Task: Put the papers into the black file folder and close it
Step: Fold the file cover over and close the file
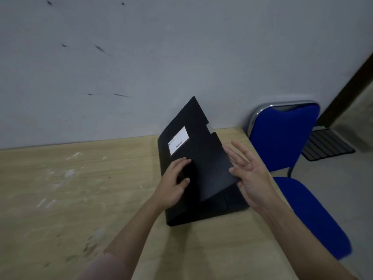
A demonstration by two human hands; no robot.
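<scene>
Your black file folder (201,168) lies on the wooden table (80,188), near the far right corner, close to the grey wall (181,57). It is turned at an angle, with its long side running from the near edge up toward the wall. The cover is not flat: its right edge stands raised above the lower part, so the folder is partly open, like a tilted lid. On the cover you can see a white label (178,140) with some small writing that is too blurred to read. A small grey tab (210,127) shows at the far right edge of the cover.

Your left hand (173,182) rests on the cover, fingers bent and pressing on the black surface, the thumb lying on it too. Your right hand (248,174) is beside the raised right edge with the fingers spread wide; the fingertips touch or almost touch that edge, and nothing is closed in this hand.

No papers are visible from here; whether they are inside, you cannot tell.

A blue chair (286,138) with a metal frame stands just to the right of the table
</scene>
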